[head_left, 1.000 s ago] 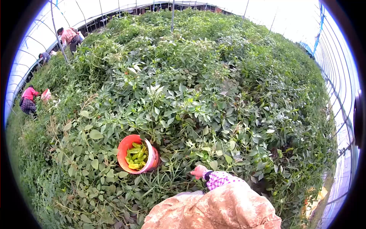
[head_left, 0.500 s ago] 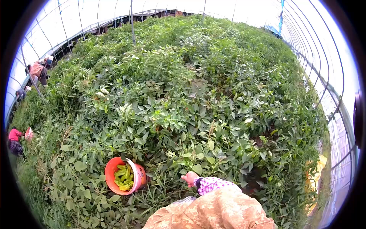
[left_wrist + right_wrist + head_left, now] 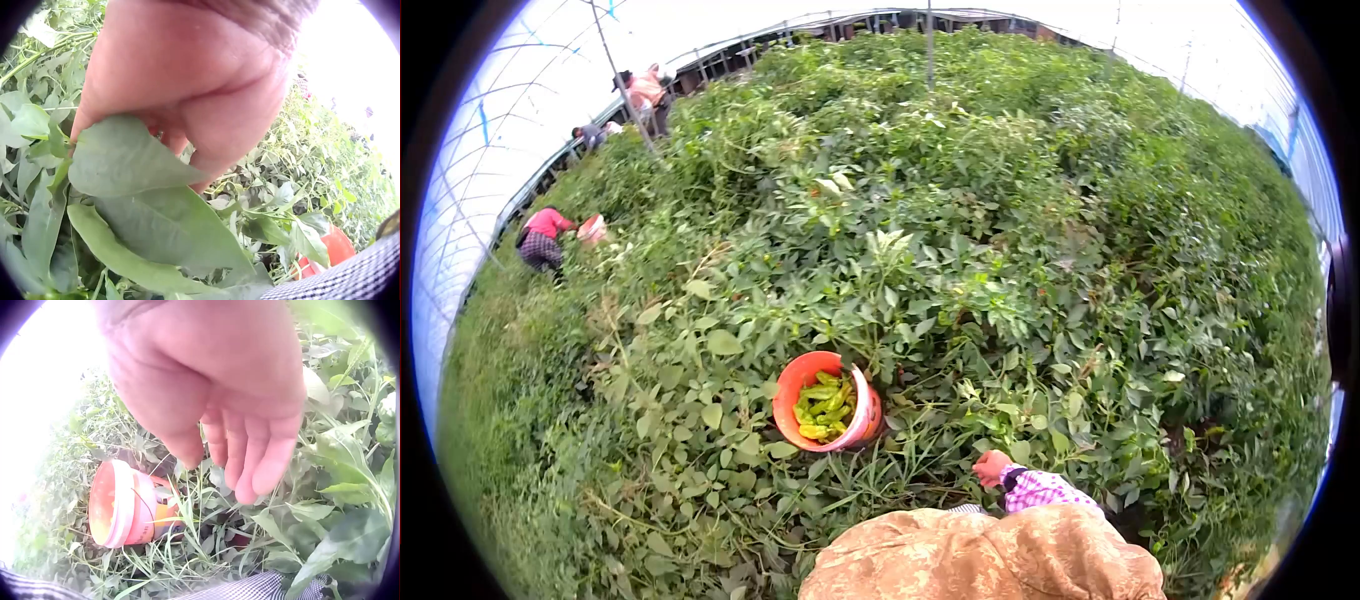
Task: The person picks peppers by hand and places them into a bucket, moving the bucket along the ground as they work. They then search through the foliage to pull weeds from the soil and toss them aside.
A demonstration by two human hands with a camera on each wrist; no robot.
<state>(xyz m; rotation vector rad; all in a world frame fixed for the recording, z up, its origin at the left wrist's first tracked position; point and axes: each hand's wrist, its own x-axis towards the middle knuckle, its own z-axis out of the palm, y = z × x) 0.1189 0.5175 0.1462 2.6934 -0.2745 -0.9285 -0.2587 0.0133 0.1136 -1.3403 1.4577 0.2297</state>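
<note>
My right hand (image 3: pixel 992 467), in a checkered sleeve (image 3: pixel 1050 490), hangs low over the plants, to the right of the bucket. In the right wrist view its fingers (image 3: pixel 256 456) are loosely bent with nothing between them. The red-and-pink bucket (image 3: pixel 868 415) leans among the leaves and holds several yellow-green peppers (image 3: pixel 825 405). My left hand (image 3: pixel 181 69) is reaching down into broad green leaves (image 3: pixel 131 156) in the left wrist view. Those leaves hide most of its fingertips, so I cannot tell what they hold. The head view does not show that hand.
Dense leafy plants (image 3: pixel 960 210) fill the ground on all sides. At the far left a person in a red top (image 3: pixel 547 222) bends beside another bucket (image 3: pixel 592 229). Farther back stands a person in a pinkish top (image 3: pixel 646 92) near a thin pole (image 3: pixel 615 75). Hooped plastic walls curve around.
The head view swings right and then back left, shifting the scene across it. My right hand keeps about the same place beside the bucket, and the peppers stay inside.
</note>
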